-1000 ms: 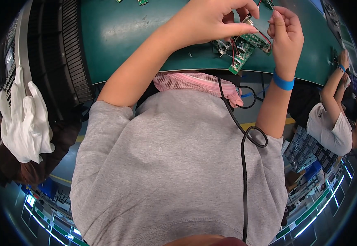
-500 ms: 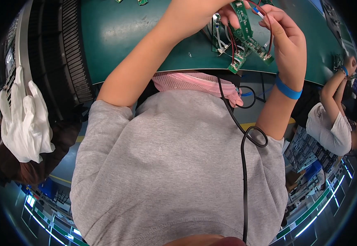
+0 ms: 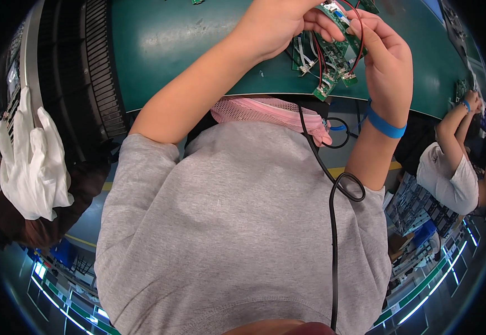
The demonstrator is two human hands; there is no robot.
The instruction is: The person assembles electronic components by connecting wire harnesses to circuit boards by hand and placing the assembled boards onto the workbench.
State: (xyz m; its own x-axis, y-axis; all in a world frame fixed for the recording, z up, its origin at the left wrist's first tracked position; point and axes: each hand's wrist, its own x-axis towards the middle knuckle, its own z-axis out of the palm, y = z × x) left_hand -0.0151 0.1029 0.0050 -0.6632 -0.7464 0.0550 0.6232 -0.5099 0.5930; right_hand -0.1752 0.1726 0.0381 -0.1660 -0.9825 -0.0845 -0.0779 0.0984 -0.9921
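Observation:
A narrow green circuit board [image 3: 343, 50] is held up between my hands at the table's far middle. My left hand [image 3: 287, 25] is closed on its upper end, fingers curled, partly cut off by the top edge. My right hand [image 3: 388, 56] is closed too, thumb and fingertips pinching a thin cable at the board's right side. Red and black wires [image 3: 361, 44] loop over these fingertips. Beneath lie more green boards [image 3: 322, 91], with white connectors and thin leads. A blue band [image 3: 387, 123] circles my right wrist.
The green table [image 3: 187, 50] has a curved near edge. A pink mesh pouch [image 3: 260, 110] and a black cord [image 3: 333, 234] are by my body. White gloves [image 3: 33, 167] hang at left, beside a black ribbed rack [image 3: 100, 67]. At right, another person's arms [image 3: 455, 120] reach over the table.
My right hand has shifted slightly left, closer to my left fingers. The held board has swung left at its lower end, and the blue-and-white cable piece now lies against the board.

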